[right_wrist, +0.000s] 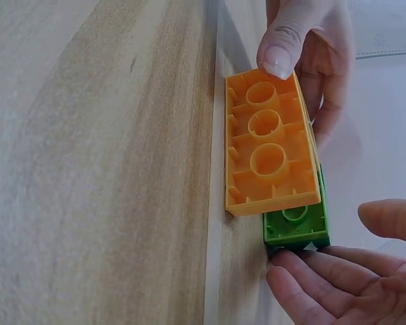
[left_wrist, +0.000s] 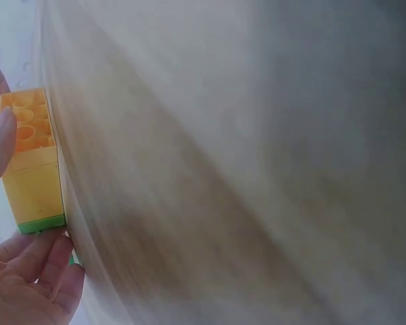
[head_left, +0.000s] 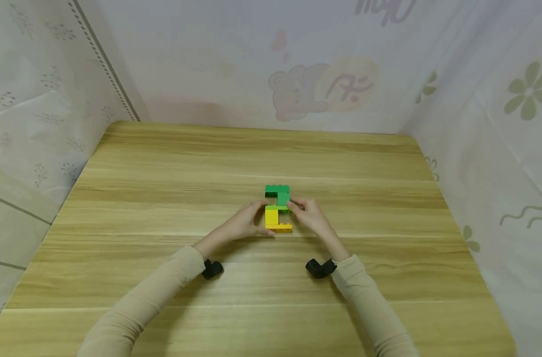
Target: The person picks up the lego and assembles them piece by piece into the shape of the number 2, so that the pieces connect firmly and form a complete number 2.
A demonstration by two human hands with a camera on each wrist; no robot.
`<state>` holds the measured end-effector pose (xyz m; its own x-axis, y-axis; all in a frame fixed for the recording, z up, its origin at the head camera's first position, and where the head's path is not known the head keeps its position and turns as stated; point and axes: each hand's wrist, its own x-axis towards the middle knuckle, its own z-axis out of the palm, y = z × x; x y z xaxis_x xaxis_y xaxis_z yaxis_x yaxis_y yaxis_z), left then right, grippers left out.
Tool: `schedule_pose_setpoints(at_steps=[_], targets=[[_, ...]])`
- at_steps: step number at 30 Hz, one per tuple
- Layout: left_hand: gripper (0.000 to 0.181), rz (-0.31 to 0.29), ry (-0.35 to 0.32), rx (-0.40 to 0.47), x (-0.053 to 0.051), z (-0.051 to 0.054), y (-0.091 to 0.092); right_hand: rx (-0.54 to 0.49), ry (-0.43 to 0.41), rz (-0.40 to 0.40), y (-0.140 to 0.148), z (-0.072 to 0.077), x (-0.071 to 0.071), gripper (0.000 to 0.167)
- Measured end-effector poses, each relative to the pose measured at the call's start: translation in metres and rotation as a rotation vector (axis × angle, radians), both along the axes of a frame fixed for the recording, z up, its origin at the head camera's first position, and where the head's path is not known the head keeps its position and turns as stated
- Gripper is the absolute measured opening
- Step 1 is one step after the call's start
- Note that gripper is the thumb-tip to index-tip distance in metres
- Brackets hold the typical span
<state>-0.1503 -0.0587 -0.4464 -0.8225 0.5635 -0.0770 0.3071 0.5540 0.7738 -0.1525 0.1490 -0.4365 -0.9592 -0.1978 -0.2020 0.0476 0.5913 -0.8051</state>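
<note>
In the head view, toy building bricks stand joined in a stepped shape. A dark green brick (head_left: 277, 189) lies farthest away, then a green brick (head_left: 283, 199), a thin lime green brick (head_left: 277, 208), a yellow brick (head_left: 271, 217) and an orange brick (head_left: 283, 228) nearest. My left hand (head_left: 243, 221) grips the stack from the left. Its thumb presses the orange brick's underside, and its fingers touch the lime green brick in the left wrist view. At the right side, my right hand (head_left: 310, 214) touches a green part with straight fingertips; its thumb stands apart in the right wrist view.
The wooden table (head_left: 172, 163) stretches around the bricks, with patterned curtains (head_left: 226, 64) behind and at both sides. A black wrist device (head_left: 213, 269) sits by the left cuff, and another black device (head_left: 320, 268) by the right cuff.
</note>
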Motion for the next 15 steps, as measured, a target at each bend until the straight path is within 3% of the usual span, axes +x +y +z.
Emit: schedule_pose_setpoints(at_steps=[15], targets=[[0.083, -0.011, 0.006, -0.047, -0.0013, 0.0009, -0.0009, -0.036, -0.021, 0.011, -0.0003, 0.0005, 0.0015, 0.045]])
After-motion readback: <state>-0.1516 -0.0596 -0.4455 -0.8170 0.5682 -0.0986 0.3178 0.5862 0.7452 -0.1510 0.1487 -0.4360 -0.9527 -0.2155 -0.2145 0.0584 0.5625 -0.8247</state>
